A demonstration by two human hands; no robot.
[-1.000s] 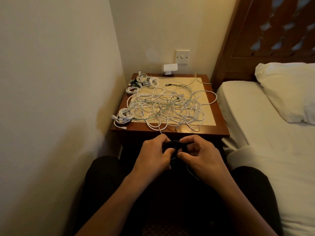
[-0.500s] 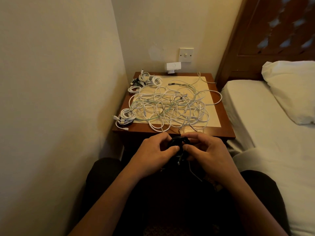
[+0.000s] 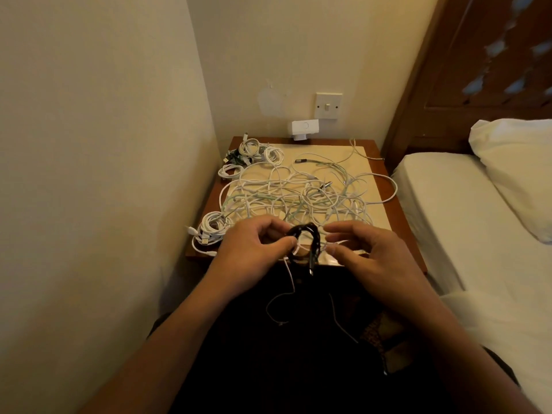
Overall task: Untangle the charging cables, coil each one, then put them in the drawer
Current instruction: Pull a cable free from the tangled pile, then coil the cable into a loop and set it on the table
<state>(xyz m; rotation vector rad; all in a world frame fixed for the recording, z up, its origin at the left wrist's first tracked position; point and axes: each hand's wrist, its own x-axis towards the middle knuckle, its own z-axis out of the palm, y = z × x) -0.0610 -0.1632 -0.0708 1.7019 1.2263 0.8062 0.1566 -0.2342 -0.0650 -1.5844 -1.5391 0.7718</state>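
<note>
A coiled black cable [image 3: 307,243] hangs between my hands over the front edge of the bedside table [image 3: 400,234]. My left hand [image 3: 254,249] pinches the coil's left side with thumb and fingers. My right hand [image 3: 367,252] is beside the coil's right side, thumb and fingers curled and close together; whether they pinch the coil I cannot tell. A thin cable end [image 3: 283,300] dangles below the coil. A big tangle of white cables [image 3: 298,195] covers the tabletop. White coiled bundles lie at the front left [image 3: 209,228] and back left [image 3: 254,150].
The table stands in a corner, wall close on the left and behind. A wall switch [image 3: 328,105] and a white plug adapter [image 3: 304,128] are on the back wall. A bed [image 3: 478,234] with a pillow [image 3: 519,174] and wooden headboard lies at the right.
Both hands have risen with the black coil, from below the table's front edge to over it. My right hand's fingers have loosened and drawn slightly away from the coil.
</note>
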